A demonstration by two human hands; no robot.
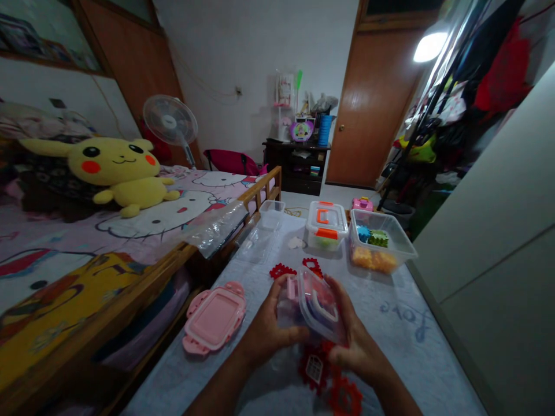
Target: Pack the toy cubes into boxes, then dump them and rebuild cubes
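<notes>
Both my hands hold a small clear plastic box, tilted on its side, with red and purple pieces inside. My left hand wraps the box's left side, thumb across the front. My right hand grips its right side and rim. Red gear-shaped pieces lie on the grey mat under my hands, and two more red pieces lie just beyond the box. A pink lid lies flat to the left of my left hand.
Ahead stand a lidded box with orange clips, an open tub of coloured pieces, and empty clear containers. A wooden bed frame with a yellow plush toy runs along the left. A pale wall bounds the right.
</notes>
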